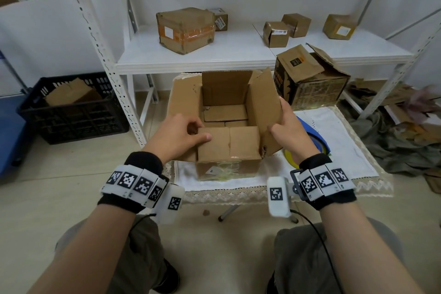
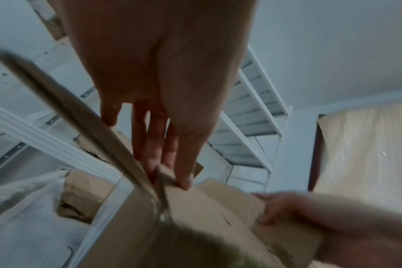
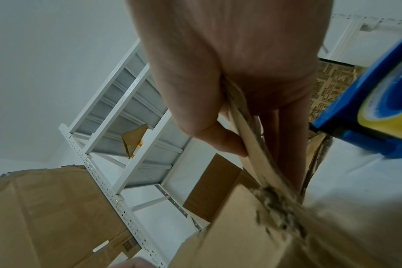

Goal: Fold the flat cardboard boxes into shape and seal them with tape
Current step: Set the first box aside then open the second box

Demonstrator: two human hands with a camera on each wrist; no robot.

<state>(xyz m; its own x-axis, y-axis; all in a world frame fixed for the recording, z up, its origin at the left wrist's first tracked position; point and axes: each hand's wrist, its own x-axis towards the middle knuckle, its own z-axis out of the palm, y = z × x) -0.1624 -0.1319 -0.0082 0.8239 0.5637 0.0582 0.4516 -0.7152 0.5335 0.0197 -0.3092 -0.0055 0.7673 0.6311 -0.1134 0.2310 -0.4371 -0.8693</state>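
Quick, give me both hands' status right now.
Left hand: pinching the near flap of the open box.
Right hand: gripping the box's right flap, thumb inside, fingers outside.

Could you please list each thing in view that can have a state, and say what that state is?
Cardboard box: upright on the cloth, top open; near flap folded inward, other flaps up or out.
Left hand: grips the near-left flap corner.
Right hand: pinches the right flap.
Tape dispenser: lying on the cloth, unheld.
Printed box: top flaps open.
Large shelf box: taped shut.
Black crate: holds cardboard.
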